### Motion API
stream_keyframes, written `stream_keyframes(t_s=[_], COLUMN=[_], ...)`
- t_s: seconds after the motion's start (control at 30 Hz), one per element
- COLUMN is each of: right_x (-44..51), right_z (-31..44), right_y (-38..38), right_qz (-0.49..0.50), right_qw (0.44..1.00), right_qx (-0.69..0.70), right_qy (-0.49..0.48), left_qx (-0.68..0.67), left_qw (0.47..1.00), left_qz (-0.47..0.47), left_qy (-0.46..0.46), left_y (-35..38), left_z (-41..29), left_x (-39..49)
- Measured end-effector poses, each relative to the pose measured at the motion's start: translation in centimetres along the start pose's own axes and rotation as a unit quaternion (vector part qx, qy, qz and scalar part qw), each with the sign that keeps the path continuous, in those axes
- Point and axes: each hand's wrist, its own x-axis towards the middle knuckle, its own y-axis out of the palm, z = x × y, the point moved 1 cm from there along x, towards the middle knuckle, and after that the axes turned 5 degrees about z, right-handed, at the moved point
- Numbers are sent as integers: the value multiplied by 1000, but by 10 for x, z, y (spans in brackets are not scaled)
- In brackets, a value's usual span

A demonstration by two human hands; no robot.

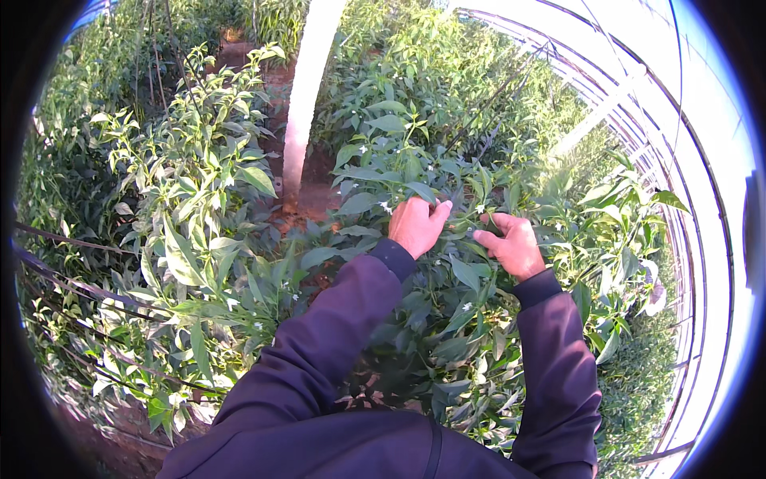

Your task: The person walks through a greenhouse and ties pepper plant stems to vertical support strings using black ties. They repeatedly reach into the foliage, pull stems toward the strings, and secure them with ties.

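In the head view, my left hand (pixel 417 226) is curled among the upper leaves of a flowering pepper plant (pixel 388 173), thumb raised beside the bent forefinger. Its other fingertips are hidden, so I cannot tell what they grip. To its right, my right hand (pixel 516 244) reaches into the same foliage. Its thumb and forefinger are bent around a green shoot (pixel 492 226), with a small gap between them; a firm hold is not visible. Small white flowers (pixel 385 207) show close to both hands. Broad leaves (pixel 465 273) hang below and between my wrists.
A pale upright post (pixel 302 114) stands beyond my left hand, on reddish soil (pixel 317 200). Dense pepper plants (pixel 197 173) fill the left side. Dark cords (pixel 90 290) run through them at lower left. Ribs and translucent sheeting of a greenhouse wall (pixel 706 197) curve along the right.
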Motion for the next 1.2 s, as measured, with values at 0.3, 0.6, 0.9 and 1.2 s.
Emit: stream_keyframes(t_s=[0.3,0.6,0.9,1.2], right_x=[-15,39,77,64], right_z=[49,42,38,27], right_y=[-14,-8,18,13], right_qz=[-82,-73,66,16], right_qw=[898,983,899,956], right_qx=[-332,30,432,287], right_qy=[-276,-167,33,-63], left_qx=[-28,-147,-354,-322], left_qw=[983,973,935,946], left_qz=[111,129,-8,-15], left_qy=[145,118,-9,-42], left_y=[-10,-14,1,27], left_z=[-4,11,28,30], left_x=[-9,-4,3,45])
